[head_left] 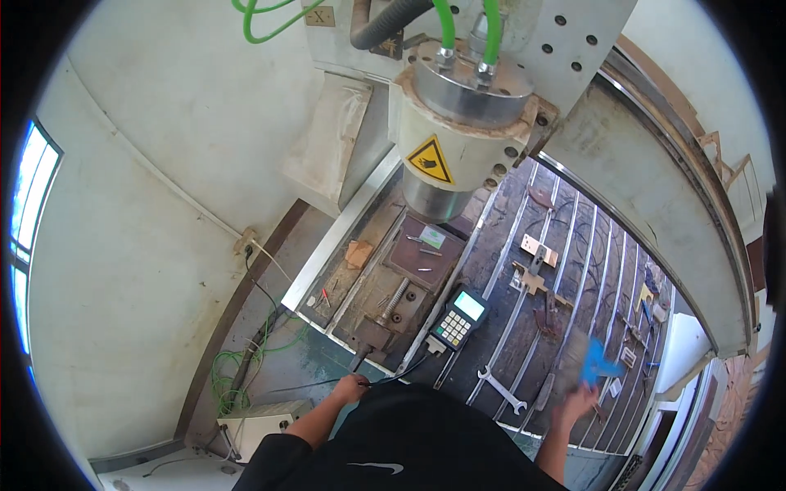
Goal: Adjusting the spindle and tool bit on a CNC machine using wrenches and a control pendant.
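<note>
Gripping of the blurred blue tool point(597, 364), lower right of the frame, is done by the right hand point(580, 401); contact with the wrench point(501, 389) should be avoided. The left hand point(351, 388) is positioned apart, lower centre, its grip indeterminable.

Matt off-white paint, grimy, on spindle housing point(426, 137); bare smooth metal, soft shine, on spindle cap point(471, 96). Glossy smooth plastic, by the look, in green hoses point(492, 37); matt and ribbed on black hose point(395, 21). Dull, brown, rough-looking metal on vise point(422, 274). Dark, scuffed, matt tabletop point(494, 329) under bright metal rails point(499, 258). Smooth silvery metal wrench point(502, 390). Matt dark plastic on handheld controller point(455, 329), glossy screen point(469, 306). Pale bare wood piece point(532, 281). Plastic-looking blue tool point(598, 364), too blurred for finish. Matt black cloth shirt point(417, 438).
</note>
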A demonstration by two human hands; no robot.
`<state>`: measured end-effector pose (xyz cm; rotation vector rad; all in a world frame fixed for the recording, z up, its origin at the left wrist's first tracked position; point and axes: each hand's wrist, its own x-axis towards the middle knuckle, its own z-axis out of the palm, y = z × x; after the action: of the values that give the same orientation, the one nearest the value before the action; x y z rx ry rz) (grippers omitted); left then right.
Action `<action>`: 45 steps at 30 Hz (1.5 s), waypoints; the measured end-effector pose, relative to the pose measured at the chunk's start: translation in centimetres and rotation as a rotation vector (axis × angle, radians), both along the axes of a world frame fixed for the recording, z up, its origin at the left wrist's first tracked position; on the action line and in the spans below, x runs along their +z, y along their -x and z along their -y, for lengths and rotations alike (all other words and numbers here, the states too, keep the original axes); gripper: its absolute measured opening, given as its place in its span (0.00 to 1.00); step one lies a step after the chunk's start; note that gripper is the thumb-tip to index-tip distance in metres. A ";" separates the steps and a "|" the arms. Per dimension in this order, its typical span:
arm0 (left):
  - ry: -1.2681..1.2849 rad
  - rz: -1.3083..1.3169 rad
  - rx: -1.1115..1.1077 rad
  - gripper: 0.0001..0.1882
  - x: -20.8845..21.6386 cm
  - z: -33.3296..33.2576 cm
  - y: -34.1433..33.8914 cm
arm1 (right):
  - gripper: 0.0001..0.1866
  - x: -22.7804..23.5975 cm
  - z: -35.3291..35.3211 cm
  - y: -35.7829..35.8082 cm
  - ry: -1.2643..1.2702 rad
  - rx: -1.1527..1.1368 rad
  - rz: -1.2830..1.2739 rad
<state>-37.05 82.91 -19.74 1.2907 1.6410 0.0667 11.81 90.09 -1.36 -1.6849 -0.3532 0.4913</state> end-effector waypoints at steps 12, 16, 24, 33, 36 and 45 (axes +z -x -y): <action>-0.034 -0.035 0.077 0.15 2.1 1.1 -1.2 | 0.18 0.1 -23.0 27.1 -0.034 0.737 -0.377; -0.001 -0.037 0.124 0.18 4.1 1.2 -1.9 | 0.23 -2.9 -22.7 25.2 0.123 0.785 -0.065; 0.004 -0.066 0.173 0.23 2.7 2.0 0.6 | 0.25 -5.8 -10.2 16.6 0.169 0.577 0.063; -0.482 -0.133 0.498 0.13 15.2 -15.6 7.7 | 0.19 -8.4 -5.0 10.8 0.279 0.450 0.081; -0.627 0.369 0.633 0.21 17.0 -25.9 5.5 | 0.19 -10.2 -6.5 11.1 0.274 0.483 0.049; -0.383 0.311 0.462 0.15 18.0 -38.1 1.1 | 0.18 -9.3 -3.9 10.7 0.258 0.438 -0.152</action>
<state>-38.17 121.03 -1.77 1.0792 1.6658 0.8549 1.11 93.99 -10.67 -1.8069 -0.5706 1.0191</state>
